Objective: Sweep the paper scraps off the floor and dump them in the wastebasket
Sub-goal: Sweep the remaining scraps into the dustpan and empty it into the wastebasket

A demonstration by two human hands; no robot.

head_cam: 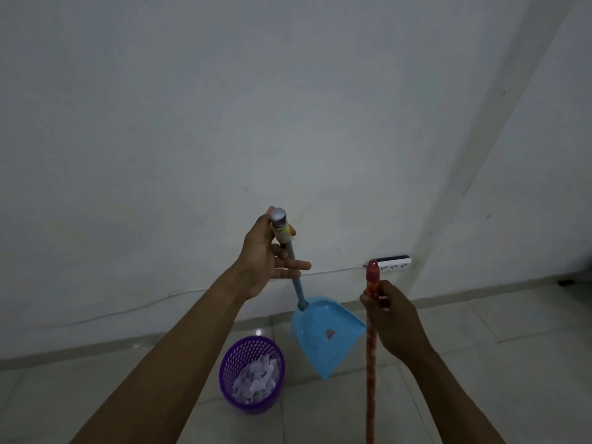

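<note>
My left hand (pixel 270 254) holds the top of the long handle of a blue dustpan (pixel 325 334), thumb and fingers around the shaft below its silver cap. The pan hangs tilted above the floor, just right of a purple mesh wastebasket (pixel 238 354) that has several white paper scraps (pixel 256 378) inside. A small pinkish mark shows on the pan's inner face. My right hand (pixel 392 318) grips the red-orange broom handle (pixel 371 357) near its red cap; the broom's head is out of view below.
A white wall fills the upper view, with a corner at the right. A white power strip (pixel 394 262) sits against the wall, its thin cable running left along the wall. Pale floor tiles (pixel 480 347) spread around the basket.
</note>
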